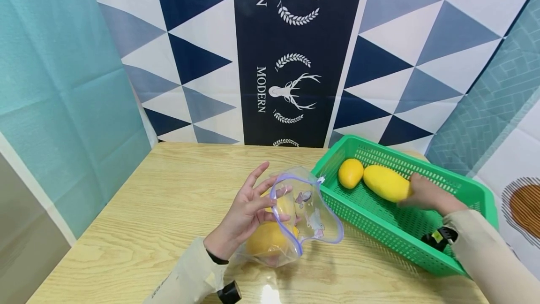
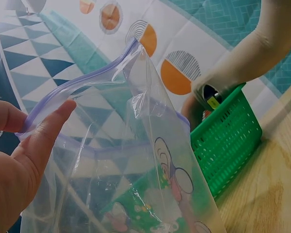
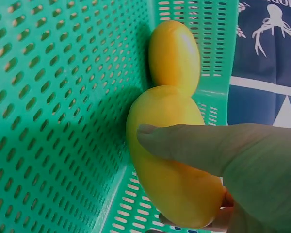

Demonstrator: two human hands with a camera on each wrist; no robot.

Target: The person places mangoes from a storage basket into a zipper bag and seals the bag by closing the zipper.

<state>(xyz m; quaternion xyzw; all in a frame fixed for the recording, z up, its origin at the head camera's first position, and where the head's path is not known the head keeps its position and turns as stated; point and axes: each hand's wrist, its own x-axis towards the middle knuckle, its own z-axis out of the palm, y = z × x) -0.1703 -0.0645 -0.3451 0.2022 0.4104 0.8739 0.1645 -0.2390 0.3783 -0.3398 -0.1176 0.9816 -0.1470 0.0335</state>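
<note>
My left hand (image 1: pixel 240 215) pinches the purple zip rim of a clear zip bag (image 1: pixel 326 222) with cartoon prints, whose mouth stands open towards the right. Through the plastic, yellow fruit (image 1: pixel 266 239) shows low in the bag. Inside the green basket (image 1: pixel 453 177), my right hand (image 1: pixel 432 195) grips a large yellow mango (image 1: pixel 383 182) by its right end. In the right wrist view the thumb (image 3: pixel 169 141) lies across that mango, with fingers partly hidden beneath it. A smaller orange-yellow mango (image 3: pixel 174 56) touches its far end.
The basket has perforated walls and stands at the right on a light wooden table (image 1: pixel 168 191). Behind the table hangs a patterned cloth (image 1: pixel 202 60) with triangles and deer heads. A teal cloth (image 1: pixel 71 83) covers the left side.
</note>
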